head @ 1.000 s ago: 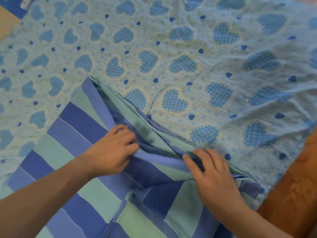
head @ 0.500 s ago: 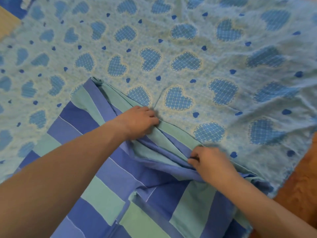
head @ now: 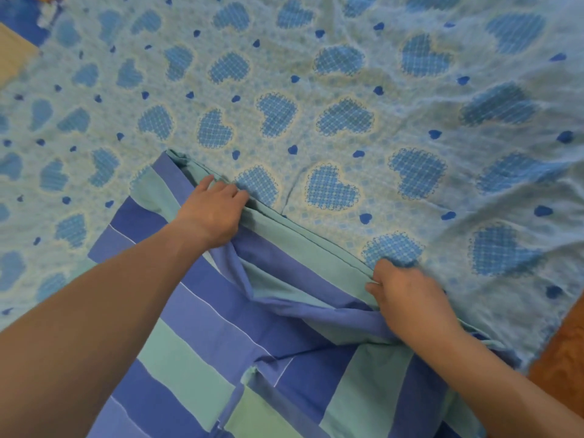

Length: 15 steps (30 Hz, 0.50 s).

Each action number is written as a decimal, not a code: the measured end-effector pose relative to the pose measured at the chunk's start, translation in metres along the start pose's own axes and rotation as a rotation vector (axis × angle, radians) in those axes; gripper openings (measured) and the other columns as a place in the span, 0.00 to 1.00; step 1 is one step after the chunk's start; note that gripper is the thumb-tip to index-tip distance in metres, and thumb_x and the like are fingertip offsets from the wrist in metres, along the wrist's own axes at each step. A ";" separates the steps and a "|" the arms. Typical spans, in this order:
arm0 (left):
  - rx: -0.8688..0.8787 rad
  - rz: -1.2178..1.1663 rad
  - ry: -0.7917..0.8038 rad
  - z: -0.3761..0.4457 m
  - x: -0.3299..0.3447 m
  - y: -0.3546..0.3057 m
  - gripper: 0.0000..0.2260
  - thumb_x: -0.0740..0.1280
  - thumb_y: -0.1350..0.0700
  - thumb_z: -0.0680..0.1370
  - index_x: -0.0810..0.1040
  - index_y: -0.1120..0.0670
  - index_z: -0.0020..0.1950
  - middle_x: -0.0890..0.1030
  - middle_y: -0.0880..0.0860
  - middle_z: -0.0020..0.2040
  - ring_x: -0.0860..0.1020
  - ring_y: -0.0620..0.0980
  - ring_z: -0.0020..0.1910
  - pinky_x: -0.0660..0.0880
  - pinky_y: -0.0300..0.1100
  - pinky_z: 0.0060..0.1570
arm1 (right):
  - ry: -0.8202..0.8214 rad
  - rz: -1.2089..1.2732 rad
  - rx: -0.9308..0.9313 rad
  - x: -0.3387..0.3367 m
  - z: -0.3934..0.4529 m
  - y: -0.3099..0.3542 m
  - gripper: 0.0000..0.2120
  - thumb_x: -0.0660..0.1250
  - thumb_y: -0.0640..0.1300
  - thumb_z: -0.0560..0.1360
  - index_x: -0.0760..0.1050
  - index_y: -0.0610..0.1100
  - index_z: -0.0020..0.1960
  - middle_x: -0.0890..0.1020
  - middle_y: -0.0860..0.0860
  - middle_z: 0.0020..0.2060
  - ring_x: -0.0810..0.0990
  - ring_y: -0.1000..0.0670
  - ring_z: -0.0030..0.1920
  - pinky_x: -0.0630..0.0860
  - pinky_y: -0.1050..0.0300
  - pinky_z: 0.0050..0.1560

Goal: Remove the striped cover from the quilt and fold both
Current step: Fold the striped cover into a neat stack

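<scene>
The striped cover (head: 196, 343), in blue and pale green bands, lies bunched in the lower middle of the head view. It rests on a light blue spread printed with checked hearts (head: 347, 90), which fills the upper part. My left hand (head: 211, 213) has its fingers curled over the cover's folded far edge near its upper corner. My right hand (head: 407, 298) grips the same edge farther right, fingers tucked under the fabric. Between the hands the edge runs taut and straight. I cannot tell whether the quilt is inside the cover.
Orange-brown wooden floor (head: 562, 368) shows at the lower right past the spread's edge. A tan surface (head: 12, 55) and a dark blue patch (head: 19, 17) sit at the upper left corner.
My left hand has moved up and left along the cover's far edge, away from the right hand. The right hand has closed on the edge, and the fabric between them has straightened.
</scene>
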State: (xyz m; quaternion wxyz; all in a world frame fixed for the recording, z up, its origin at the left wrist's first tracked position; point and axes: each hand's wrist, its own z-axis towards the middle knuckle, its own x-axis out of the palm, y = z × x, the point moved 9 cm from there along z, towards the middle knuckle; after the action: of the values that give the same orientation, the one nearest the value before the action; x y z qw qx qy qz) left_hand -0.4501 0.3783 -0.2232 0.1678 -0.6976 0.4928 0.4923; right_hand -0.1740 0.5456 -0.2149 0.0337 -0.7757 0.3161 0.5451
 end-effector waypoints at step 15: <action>-0.214 0.010 -0.275 0.010 -0.024 0.042 0.21 0.65 0.66 0.70 0.67 0.58 0.62 0.70 0.63 0.61 0.71 0.64 0.57 0.69 0.57 0.55 | -0.040 -0.081 0.109 -0.006 0.001 -0.003 0.10 0.64 0.33 0.69 0.67 0.46 0.42 0.71 0.51 0.38 0.69 0.44 0.38 0.72 0.50 0.36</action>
State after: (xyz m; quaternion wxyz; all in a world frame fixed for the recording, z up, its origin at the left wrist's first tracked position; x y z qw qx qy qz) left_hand -0.4918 0.3786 -0.1961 0.1560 -0.6350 0.4135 0.6336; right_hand -0.1745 0.5516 -0.2109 0.1042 -0.7737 0.3131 0.5408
